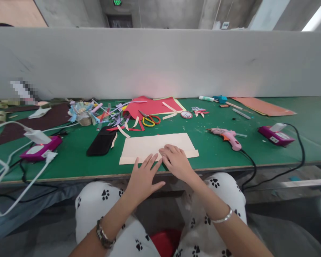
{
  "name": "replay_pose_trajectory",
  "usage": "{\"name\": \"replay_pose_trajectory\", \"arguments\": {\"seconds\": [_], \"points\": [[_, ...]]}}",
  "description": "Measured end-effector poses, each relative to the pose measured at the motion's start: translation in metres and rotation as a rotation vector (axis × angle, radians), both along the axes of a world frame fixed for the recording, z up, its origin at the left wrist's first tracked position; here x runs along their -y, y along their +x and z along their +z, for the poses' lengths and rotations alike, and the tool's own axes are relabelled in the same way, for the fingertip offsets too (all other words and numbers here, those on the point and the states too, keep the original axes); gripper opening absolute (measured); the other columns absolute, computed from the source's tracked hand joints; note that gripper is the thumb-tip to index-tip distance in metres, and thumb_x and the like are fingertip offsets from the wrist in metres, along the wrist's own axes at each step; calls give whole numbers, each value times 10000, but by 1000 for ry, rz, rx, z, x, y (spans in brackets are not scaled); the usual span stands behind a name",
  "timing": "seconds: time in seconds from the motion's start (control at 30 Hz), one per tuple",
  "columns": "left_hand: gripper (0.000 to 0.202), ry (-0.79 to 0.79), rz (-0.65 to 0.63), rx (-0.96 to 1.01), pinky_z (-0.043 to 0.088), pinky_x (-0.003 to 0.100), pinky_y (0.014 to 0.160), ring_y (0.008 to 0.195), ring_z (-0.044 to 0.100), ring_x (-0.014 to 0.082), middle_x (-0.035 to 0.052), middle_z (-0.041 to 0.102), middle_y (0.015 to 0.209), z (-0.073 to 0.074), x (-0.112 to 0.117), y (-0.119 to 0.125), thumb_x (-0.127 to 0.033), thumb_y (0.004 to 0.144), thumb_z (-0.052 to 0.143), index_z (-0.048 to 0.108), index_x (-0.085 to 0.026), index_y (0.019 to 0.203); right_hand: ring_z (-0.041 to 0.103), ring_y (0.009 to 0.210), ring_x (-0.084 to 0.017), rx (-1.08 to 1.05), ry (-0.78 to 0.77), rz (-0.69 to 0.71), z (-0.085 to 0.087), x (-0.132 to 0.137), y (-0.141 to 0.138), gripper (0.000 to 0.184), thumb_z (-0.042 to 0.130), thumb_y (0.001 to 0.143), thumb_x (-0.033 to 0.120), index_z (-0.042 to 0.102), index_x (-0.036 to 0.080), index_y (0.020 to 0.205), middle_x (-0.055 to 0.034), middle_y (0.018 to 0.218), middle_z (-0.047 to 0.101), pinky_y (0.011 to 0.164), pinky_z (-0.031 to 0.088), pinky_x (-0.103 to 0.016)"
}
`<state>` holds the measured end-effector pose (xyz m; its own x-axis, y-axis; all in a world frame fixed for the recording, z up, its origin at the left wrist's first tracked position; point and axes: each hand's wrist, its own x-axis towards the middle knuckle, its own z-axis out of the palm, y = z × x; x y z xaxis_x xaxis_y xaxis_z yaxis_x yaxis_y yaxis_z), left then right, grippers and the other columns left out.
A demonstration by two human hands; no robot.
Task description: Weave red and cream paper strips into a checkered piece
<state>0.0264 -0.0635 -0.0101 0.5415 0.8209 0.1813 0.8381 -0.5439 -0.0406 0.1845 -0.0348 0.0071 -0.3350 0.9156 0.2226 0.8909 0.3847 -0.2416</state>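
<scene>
A cream sheet of paper [155,144], folded along its near edge, lies flat at the front of the green table [216,157]. My left hand [143,178] lies open with fingers spread, its fingertips on the paper's near edge. My right hand [176,161] rests on the paper just right of it, fingers curled down and pressing on the sheet. Neither hand holds anything.
A black phone [101,142] lies left of the paper. Behind it are yellow-and-red scissors [149,119] on red paper [152,106] and a heap of paper scraps [85,112]. A pink glue gun [227,136] sits right. Purple power strips [40,148] [275,135] with cables flank the table.
</scene>
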Motion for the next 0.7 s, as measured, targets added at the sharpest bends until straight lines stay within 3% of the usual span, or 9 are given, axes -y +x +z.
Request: {"name": "replay_pose_trajectory", "arguments": {"seconds": [0.33, 0.7], "points": [[591, -70, 54, -45, 243, 634, 933, 1245, 303, 298, 60, 316, 1377, 7, 4, 5, -487, 767, 450, 320, -274, 1303, 341, 1222, -184, 68, -53, -24, -2, 0, 6, 405, 324, 845, 314, 456, 253, 1223, -41, 1338, 392, 990, 273, -403], [578, -16, 30, -74, 308, 548, 935, 1233, 327, 294, 26, 329, 1372, 7, -3, -23, -509, 762, 459, 331, -319, 1293, 334, 1237, -188, 179, -57, -192, 3, 3, 44, 424, 303, 842, 291, 438, 271, 1244, -11, 1357, 356, 987, 291, -419]]}}
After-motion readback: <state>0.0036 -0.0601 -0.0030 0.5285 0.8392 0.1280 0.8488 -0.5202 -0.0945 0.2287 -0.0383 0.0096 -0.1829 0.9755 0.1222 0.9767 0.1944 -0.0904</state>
